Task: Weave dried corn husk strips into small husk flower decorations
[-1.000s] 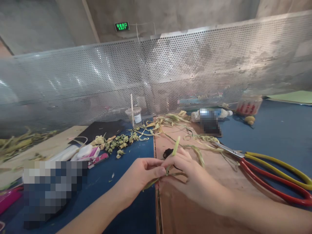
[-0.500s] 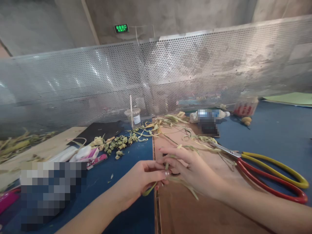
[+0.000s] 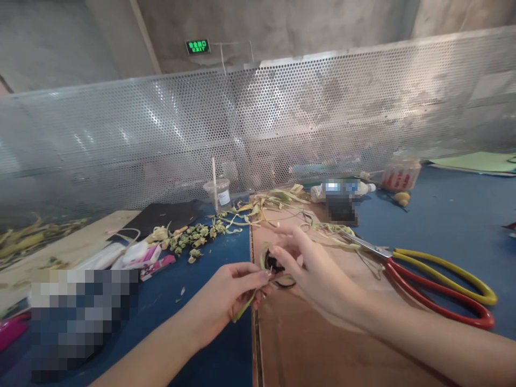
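Note:
My left hand [image 3: 242,293] is closed in a pinch on a thin green leaf strip [image 3: 242,312], whose tail hangs below the fingers. My right hand [image 3: 298,255] is bent over the same strip, its near fingertip against the upper loop and other fingers raised; its thumb is partly hidden. Between the hands a small dark round thing [image 3: 274,263] shows, its kind unclear. Beneath them lies a brown board [image 3: 306,344]. Large scissors [image 3: 387,255] with one yellow and one red handle lie right of my right hand.
Dried leaf strips [image 3: 282,198] are strewn over the board's far end. Several small dried pods [image 3: 197,236] lie left on the blue tabletop [image 3: 209,344]. Farther back are a plastic cup with a straw [image 3: 217,193], a bottle [image 3: 365,188] and a jar [image 3: 401,173]. A perforated metal screen [image 3: 181,134] stands behind.
My right hand has lifted and drawn slightly apart from my left, opening a view of the dark round thing. The left hand keeps its pinch. The view has shifted slightly.

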The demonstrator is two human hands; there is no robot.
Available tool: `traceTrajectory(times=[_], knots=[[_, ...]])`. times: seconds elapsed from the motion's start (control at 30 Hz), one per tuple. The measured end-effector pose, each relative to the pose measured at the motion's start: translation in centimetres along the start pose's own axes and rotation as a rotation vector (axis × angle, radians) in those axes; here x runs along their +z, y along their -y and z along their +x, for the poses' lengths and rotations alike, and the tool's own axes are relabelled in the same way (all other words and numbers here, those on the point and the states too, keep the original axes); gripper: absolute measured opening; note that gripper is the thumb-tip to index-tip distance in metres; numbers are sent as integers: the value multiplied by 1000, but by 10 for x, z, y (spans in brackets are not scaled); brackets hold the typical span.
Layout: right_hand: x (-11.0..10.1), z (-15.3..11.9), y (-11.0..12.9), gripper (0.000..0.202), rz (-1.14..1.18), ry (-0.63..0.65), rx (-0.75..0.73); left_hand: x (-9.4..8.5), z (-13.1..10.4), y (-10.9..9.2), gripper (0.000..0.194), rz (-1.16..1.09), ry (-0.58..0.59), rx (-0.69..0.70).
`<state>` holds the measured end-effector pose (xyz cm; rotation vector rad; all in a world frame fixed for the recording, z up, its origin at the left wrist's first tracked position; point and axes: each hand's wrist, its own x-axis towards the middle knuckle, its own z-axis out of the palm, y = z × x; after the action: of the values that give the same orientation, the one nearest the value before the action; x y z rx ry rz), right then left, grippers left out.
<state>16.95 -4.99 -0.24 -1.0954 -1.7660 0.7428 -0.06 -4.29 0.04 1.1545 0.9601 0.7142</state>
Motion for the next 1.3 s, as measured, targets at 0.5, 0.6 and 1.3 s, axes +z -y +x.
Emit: traceTrajectory(times=[0.5,0.6,1.3], knots=[[-14,3,5,24,112,325,68,-4,1,-2,13,-78,-42,-26],[-13,6,3,22,246,343,149,-5,1,-3,12,-80,11,-24],[27,-12,-5,31,-297,152,-241,-3,-1,-5,13,-246,-113,40]])
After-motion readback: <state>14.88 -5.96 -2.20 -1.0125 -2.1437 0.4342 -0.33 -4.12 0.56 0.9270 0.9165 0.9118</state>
